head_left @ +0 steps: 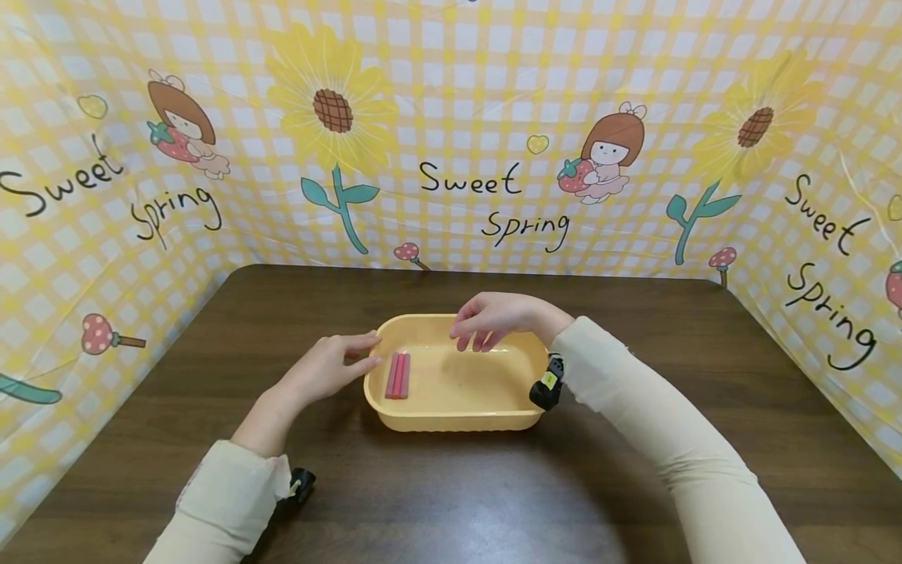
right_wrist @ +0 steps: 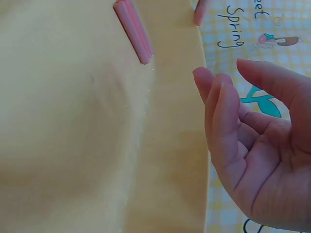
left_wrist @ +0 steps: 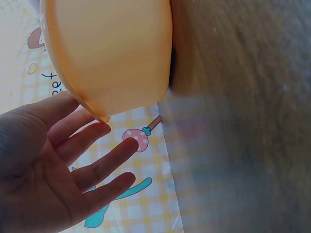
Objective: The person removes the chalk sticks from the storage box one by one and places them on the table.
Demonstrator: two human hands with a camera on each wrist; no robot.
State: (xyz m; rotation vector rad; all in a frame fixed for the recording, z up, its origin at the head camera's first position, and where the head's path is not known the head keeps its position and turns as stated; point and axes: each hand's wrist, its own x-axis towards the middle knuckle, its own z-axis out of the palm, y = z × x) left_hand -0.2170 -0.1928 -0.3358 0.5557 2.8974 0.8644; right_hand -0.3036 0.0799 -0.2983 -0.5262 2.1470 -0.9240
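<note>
A yellow plastic basin (head_left: pixel 465 403) stands on the table, its long side across in the head view. Inside, near its left end, short pink and mauve sticks (head_left: pixel 398 376) lie side by side; their kind does not show. My left hand (head_left: pixel 320 364) is at the left end, its thumb and fingers at the rim. Seen from the left wrist, that hand (left_wrist: pixel 63 150) has its fingers spread and fairly straight beside the basin wall (left_wrist: pixel 114 48). Over the far rim hangs my right hand (head_left: pixel 493 317), fingers loosely bent, nothing between them. The right wrist view shows the same bent fingers (right_wrist: pixel 223 116).
Dark brown wooden table (head_left: pixel 451 493) surrounds the basin. A yellow checked cloth (head_left: pixel 465 117) with printed flowers and lettering stands round the back and sides. Small black cameras sit at both wrists, the right one (head_left: pixel 547 384) overlapping the basin's right end.
</note>
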